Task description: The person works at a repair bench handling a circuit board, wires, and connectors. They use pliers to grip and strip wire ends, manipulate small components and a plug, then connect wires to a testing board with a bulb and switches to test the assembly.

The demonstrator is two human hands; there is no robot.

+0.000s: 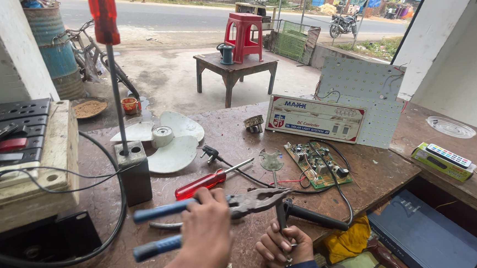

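Mid-grip, at the near edge of the worktop (373, 170). Gripping the blue-handled pliers (242, 202) with the left hand (208, 229), fingers curled shut over both handles, nose pointing right. Holding a thin metal shaft (275, 181) upright in the right hand (284, 247), closed into a fist around its lower end. Pliers' tip touching the shaft just above that fist; cannot tell whether the jaws bite it or only rest against it. Flat grey metal piece (271, 160) still seated on top of the shaft, so, judging by that, nothing pulled off or bent yet: tool brought to the work, the work itself seemingly barely begun. Lying untouched just behind the hands: a red-handled screwdriver (203, 184); further right, a bare circuit board (317, 165) with loose wires; towards the far edge, a white fan blade (167, 141) and a long white box (315, 125).
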